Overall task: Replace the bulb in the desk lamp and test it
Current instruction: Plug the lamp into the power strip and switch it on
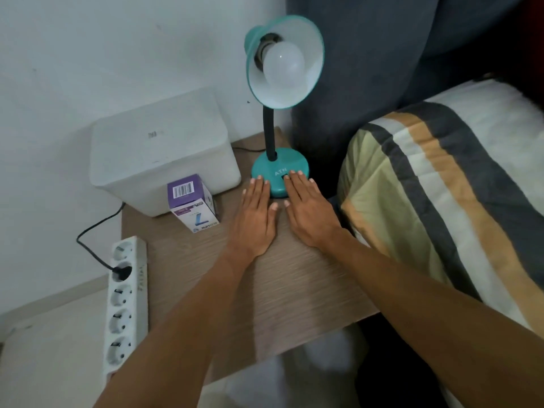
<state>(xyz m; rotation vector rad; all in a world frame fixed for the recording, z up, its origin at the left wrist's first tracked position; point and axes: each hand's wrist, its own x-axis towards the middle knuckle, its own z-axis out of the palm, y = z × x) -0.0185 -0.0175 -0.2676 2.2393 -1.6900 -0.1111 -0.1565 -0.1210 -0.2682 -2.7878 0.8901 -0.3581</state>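
Both hands lie flat on the table, grip relaxed, holding nothing: right hand (309, 214) fingertips sit on the lamp base (279, 169) switch, left hand (255, 219) alongside (bulb (283, 64) overhead, unlit).

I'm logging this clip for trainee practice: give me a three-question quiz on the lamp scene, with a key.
1. True or false: the bulb in the teal desk lamp is lit.
2. What is the right hand doing? A) gripping the bulb B) lying flat with fingertips at the lamp's base C) holding the bulb box
3. How many plugs sit in the power strip?

Key: 1 false, it is dark. 2 B; the left hand lies flat on the bedside table likewise. 3 one, a black one.
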